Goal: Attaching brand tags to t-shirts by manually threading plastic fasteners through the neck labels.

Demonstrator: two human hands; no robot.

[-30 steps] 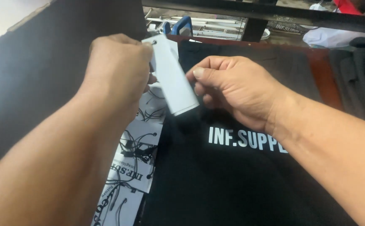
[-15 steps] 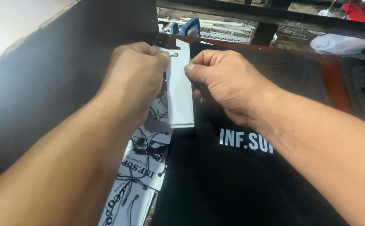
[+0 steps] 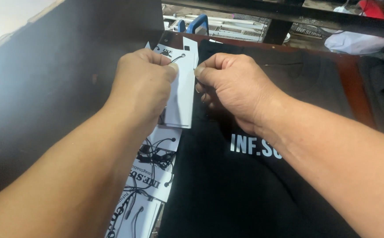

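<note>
My left hand (image 3: 142,83) grips a white card hang tag (image 3: 181,94) by its left side, holding it upright above the table. A thin black string loop (image 3: 177,57) runs through the hole at the tag's top. My right hand (image 3: 234,90) pinches with thumb and forefinger at the tag's upper right edge, where the string end seems to be, though the fingers hide it. Under both hands lies a black T-shirt (image 3: 245,185) with white printed lettering on it.
A pile of several white tags with black strings (image 3: 150,176) lies along the shirt's left edge. A dark board (image 3: 46,88) stands at the left. Dark clothes (image 3: 383,88) lie at the right. A blue tool (image 3: 201,24) and a metal frame sit at the back.
The tag has swung from tilted to upright and both hands have closed in on its top, the right hand now pinching at the upper right edge.
</note>
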